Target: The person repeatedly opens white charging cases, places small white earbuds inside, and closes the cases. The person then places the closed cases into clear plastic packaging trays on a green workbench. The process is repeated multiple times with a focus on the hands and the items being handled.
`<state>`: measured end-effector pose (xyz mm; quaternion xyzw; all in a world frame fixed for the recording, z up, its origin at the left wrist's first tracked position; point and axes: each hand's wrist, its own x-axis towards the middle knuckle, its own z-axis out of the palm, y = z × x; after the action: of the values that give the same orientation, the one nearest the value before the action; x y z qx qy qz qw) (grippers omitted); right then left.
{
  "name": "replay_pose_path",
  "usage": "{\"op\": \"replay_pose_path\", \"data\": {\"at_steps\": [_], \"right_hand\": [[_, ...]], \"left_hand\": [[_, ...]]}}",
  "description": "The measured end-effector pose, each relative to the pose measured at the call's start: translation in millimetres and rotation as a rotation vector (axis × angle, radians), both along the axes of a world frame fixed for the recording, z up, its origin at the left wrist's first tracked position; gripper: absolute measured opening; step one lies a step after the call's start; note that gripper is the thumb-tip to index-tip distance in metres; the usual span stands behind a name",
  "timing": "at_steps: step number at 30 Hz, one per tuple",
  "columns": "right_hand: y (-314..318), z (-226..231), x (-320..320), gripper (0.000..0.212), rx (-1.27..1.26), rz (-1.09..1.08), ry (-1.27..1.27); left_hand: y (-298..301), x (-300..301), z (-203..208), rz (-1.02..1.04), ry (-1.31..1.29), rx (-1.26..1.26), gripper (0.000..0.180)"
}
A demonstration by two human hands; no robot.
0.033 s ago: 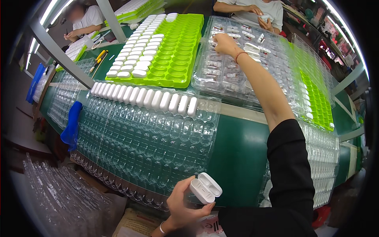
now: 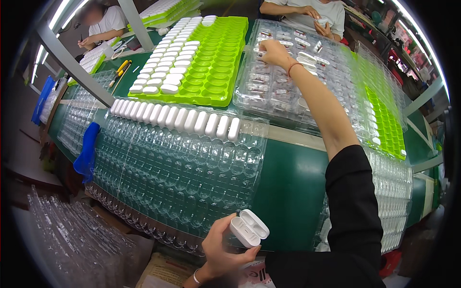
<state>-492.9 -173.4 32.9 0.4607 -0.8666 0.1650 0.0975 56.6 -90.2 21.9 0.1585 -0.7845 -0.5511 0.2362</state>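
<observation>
In the head view, the left hand (image 2: 223, 245) at bottom centre grasps an open white case (image 2: 248, 230) between thumb and fingers, its lid tilted toward the right. The right hand (image 2: 275, 53) reaches to upper centre, fingers bent down at the parts tray (image 2: 247, 100) — whether they grip anything, one cannot tell. Left of it lies a green tray (image 2: 209, 72), partly filled with white shells (image 2: 169, 89); below, a clear tray (image 2: 192, 165) bears one row along its upper edge.

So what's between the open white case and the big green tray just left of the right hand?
A clear plastic tray, with a row of white cases along its far edge, shows there in the head view.
</observation>
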Motion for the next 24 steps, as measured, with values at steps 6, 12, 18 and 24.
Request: {"op": "replay_pose_path", "data": {"at_steps": [6, 12, 18, 24], "right_hand": [[4.6, 6.9, 5.0, 0.021, -0.122, -0.035, -0.055], [60.6, 47.9, 62.4, 0.021, -0.606, 0.156, -0.985], [154.5, 74.1, 191.2, 0.028, -0.708, 0.307, -1.382], [241.6, 72.5, 259.6, 0.029, -0.519, 0.280, -1.331]], "left_hand": [[2.0, 1.3, 0.1, 0.021, 0.038, -0.008, 0.080], [4.1, 0.9, 0.1, 0.046, 0.089, -0.051, 0.082], [19.5, 5.1, 5.6, 0.035, 0.132, -0.115, 0.084], [41.4, -2.8, 1.6, -0.085, 0.143, -0.094, 0.089]]}}
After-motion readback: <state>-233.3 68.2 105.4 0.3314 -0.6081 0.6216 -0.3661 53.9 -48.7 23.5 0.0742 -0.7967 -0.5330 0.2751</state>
